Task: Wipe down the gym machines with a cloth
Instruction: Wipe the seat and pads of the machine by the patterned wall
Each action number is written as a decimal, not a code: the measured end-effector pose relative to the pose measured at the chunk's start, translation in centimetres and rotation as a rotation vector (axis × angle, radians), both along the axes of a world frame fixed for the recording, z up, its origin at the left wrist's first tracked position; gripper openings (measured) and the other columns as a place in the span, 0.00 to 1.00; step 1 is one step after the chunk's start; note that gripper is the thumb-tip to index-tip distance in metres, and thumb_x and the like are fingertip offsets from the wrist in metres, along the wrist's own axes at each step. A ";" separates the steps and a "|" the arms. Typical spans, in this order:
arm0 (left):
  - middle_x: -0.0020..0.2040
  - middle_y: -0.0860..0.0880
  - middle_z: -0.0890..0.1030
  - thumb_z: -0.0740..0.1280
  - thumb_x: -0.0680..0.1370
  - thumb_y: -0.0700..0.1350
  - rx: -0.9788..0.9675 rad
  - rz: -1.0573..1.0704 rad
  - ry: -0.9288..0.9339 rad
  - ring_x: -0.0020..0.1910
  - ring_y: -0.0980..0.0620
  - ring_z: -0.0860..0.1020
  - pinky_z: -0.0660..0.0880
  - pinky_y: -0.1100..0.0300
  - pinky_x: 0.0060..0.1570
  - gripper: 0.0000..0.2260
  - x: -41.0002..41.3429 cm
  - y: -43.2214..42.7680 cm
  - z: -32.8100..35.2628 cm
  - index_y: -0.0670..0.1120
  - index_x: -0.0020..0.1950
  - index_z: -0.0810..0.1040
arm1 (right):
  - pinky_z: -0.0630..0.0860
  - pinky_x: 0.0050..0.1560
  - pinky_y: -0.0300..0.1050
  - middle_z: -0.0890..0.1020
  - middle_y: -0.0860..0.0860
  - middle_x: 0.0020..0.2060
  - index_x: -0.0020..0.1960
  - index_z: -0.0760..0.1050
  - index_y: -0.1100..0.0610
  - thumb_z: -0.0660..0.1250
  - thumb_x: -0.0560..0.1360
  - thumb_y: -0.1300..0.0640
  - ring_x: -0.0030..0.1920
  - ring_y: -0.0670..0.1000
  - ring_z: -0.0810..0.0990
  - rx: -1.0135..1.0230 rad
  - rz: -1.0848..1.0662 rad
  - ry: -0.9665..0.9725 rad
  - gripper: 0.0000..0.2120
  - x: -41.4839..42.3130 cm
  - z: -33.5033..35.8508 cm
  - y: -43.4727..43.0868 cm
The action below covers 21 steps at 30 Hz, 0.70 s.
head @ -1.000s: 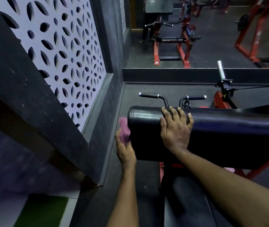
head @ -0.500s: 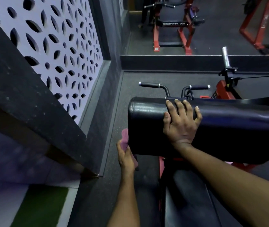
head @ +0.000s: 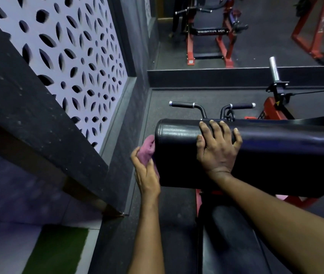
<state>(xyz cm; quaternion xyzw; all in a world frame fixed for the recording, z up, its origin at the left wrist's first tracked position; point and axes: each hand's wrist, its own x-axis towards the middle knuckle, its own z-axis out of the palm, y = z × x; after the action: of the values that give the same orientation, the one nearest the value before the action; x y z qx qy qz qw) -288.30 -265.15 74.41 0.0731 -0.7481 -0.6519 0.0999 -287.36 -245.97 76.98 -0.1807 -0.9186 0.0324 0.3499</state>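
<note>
Cloth [head: 146, 150]: pink, bunched, held against the left end face of the black pad [head: 177, 155], on the upper half of that end. Left hand [head: 147, 175]: just below the cloth, fingers curled round it, pressing it to the pad's end; fingertips hidden behind the fabric. Right hand [head: 217, 149]: laid flat on the near face of the pad, a little in from the left end; fingers [head: 214, 127] spread and reaching over the top edge, thumb set apart toward the left, nothing gripped. Pad: long, glossy, rounded along the top, running out past the right edge of view. Handles [head: 180, 104]: two, black with chrome tips, just beyond the pad's top edge, pointing left and right. Seat [head: 232, 234]: dark padded, below the pad's near edge, partly under the right forearm. Frame [head: 295, 200]: red, showing under the pad's bottom edge. Post [head: 274, 69]: chrome, near upright, on a black bracket beyond the pad's right part. Wall panel [head: 68, 56]: pale, with leaf-shaped cut-outs, to the left. Mat [head: 56, 250]: green, on the floor at the bottom left. Far machine [head: 210, 32]: red and black, at the top, lettering reading backwards.
</note>
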 end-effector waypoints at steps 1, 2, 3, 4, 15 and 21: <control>0.68 0.50 0.74 0.63 0.82 0.41 -0.008 -0.016 0.021 0.59 0.52 0.76 0.70 0.59 0.54 0.21 -0.7 -0.2 1.2 0.52 0.74 0.64 | 0.57 0.74 0.61 0.78 0.51 0.68 0.70 0.76 0.47 0.54 0.81 0.43 0.72 0.57 0.71 -0.023 0.005 -0.024 0.22 0.1 0.4 -0.1; 0.70 0.49 0.73 0.64 0.83 0.43 -0.032 -0.026 0.041 0.62 0.52 0.74 0.70 0.57 0.58 0.22 -1.3 -0.5 2.4 0.53 0.75 0.63 | 0.57 0.74 0.61 0.78 0.51 0.68 0.70 0.76 0.47 0.54 0.81 0.43 0.72 0.57 0.71 -0.049 0.012 -0.048 0.22 0.3 0.7 -0.2; 0.72 0.49 0.72 0.65 0.82 0.46 -0.056 -0.033 0.062 0.65 0.51 0.73 0.70 0.55 0.61 0.23 -1.8 -0.9 3.5 0.54 0.76 0.62 | 0.56 0.74 0.61 0.78 0.51 0.69 0.71 0.76 0.47 0.53 0.81 0.43 0.72 0.57 0.70 -0.075 0.023 -0.072 0.23 0.5 1.0 -0.2; 0.73 0.49 0.72 0.66 0.82 0.48 -0.072 -0.037 0.070 0.67 0.50 0.73 0.71 0.53 0.63 0.24 -2.3 -1.3 4.6 0.55 0.76 0.63 | 0.56 0.74 0.61 0.78 0.51 0.69 0.71 0.76 0.47 0.53 0.81 0.43 0.73 0.57 0.70 -0.096 0.035 -0.094 0.23 0.7 1.3 -0.2; 0.72 0.55 0.74 0.67 0.81 0.55 -0.134 -0.460 0.149 0.67 0.57 0.74 0.70 0.58 0.66 0.20 -6.8 -0.1 6.8 0.60 0.72 0.69 | 0.66 0.48 0.53 0.82 0.52 0.40 0.40 0.80 0.55 0.59 0.74 0.48 0.46 0.57 0.76 -0.160 -0.055 -0.180 0.15 -2.9 6.4 -0.1; 0.53 0.48 0.79 0.60 0.85 0.41 0.148 -0.666 0.049 0.52 0.56 0.78 0.71 0.60 0.58 0.09 -16.1 2.2 3.6 0.34 0.58 0.73 | 0.69 0.46 0.53 0.83 0.54 0.39 0.38 0.79 0.56 0.62 0.69 0.51 0.45 0.60 0.76 -0.155 -0.231 -0.232 0.11 -6.4 6.5 -1.6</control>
<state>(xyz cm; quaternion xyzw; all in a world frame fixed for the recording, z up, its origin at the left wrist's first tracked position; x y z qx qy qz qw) -304.44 -262.92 78.04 -0.1838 -0.6789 -0.7029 -0.1060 -293.77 -247.55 83.52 -0.3139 -0.9208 0.0417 0.2279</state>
